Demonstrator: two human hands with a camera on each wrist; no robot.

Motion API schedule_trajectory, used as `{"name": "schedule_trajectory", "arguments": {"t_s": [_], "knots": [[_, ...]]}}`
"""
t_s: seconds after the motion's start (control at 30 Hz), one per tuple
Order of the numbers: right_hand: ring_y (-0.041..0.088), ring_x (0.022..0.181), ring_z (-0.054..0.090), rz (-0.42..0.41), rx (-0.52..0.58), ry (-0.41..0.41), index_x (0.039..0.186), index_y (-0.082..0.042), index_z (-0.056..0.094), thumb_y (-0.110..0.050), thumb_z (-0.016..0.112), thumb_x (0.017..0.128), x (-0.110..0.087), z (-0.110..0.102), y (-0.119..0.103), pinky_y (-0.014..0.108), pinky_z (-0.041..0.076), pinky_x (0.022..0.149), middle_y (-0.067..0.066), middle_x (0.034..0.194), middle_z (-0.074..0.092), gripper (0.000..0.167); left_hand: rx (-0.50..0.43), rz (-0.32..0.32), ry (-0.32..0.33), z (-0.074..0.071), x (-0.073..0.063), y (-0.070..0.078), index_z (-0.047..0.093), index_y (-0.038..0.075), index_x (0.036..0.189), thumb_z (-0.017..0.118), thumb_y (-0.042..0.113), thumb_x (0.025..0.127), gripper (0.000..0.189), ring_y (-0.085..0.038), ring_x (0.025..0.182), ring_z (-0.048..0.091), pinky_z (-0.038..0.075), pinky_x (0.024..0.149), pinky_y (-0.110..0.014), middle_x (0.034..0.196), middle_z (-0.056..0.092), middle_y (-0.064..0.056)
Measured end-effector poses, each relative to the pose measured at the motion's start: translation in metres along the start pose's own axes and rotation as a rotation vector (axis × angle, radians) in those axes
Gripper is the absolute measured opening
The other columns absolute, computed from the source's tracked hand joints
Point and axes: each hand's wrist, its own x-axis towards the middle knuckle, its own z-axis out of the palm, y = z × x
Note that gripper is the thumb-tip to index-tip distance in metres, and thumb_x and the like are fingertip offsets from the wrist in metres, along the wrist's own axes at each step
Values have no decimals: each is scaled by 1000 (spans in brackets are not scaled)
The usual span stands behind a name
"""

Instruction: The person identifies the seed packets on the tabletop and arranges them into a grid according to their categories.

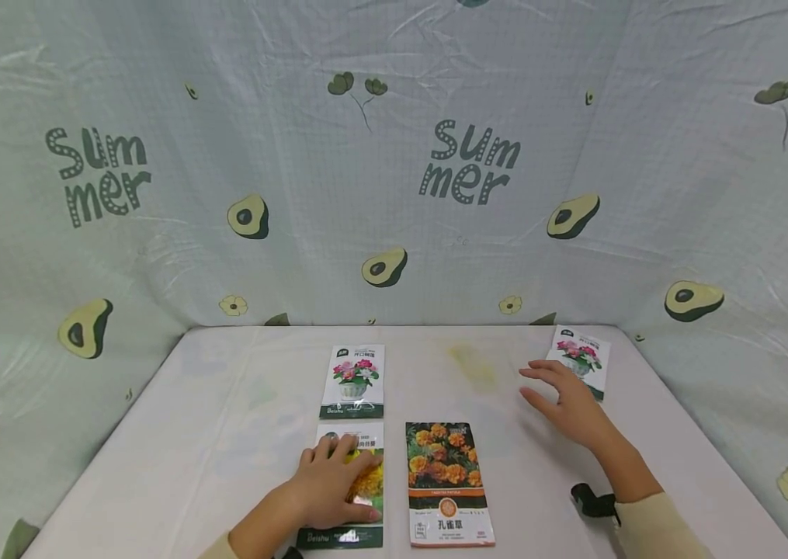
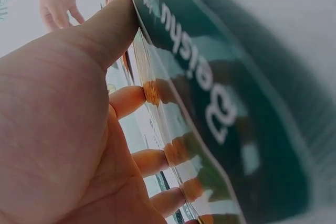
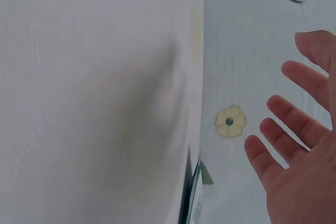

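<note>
My left hand (image 1: pixel 329 487) rests on a sunflower seed packet (image 1: pixel 367 491) lying on the table left of the middle. Its fingers are spread over the packet, hiding much of the picture. In the left wrist view the fingertips touch the glossy front, and the thumb lies by the green band (image 2: pixel 210 85). Over the table at the right, my right hand (image 1: pixel 570 405) hovers with parted fingers, holding nothing. Partly behind it lies a white flower seed packet (image 1: pixel 592 353). The right wrist view shows the right hand (image 3: pixel 304 166) apart from the surface.
A matching white flower packet (image 1: pixel 354 380) lies just beyond the sunflower one. To its right and nearer sits an orange marigold packet (image 1: pixel 446 481). The white table (image 1: pixel 226 404) ends at a hanging cloth (image 1: pixel 324 171) printed with avocados.
</note>
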Motion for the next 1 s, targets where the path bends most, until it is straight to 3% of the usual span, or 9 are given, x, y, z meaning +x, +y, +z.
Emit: {"name": "schedule_trajectory", "arguments": {"t_s": [0.4,0.73,0.9,1.0], "knots": [[46,137,46,39,-24,44,131,-1,67,-24,66,101,10,-11,26,65,40,108,23,144,55,37,-10,3,-1,2,0,1,53,35,146,72,71,80,78,-45,135,38,34,99,-65,153,42,-14],[46,132,50,58,-16,166,126,1,69,-18,66,101,22,-16,42,62,48,100,25,139,58,32,-8,-4,2,0,0,2,54,34,146,74,70,79,78,-45,135,37,33,100,-65,153,42,-14],[47,129,52,51,-34,230,122,4,70,-18,65,101,26,-17,54,63,46,98,26,133,61,30,-6,-6,-1,0,0,2,54,35,145,74,70,79,77,-45,135,38,33,100,-66,153,42,-14],[49,129,51,82,-39,228,123,4,69,-19,63,102,29,-18,59,64,42,102,27,134,60,31,-7,-5,1,2,1,2,54,35,145,73,70,79,77,-45,135,38,33,100,-66,153,42,-14]]}}
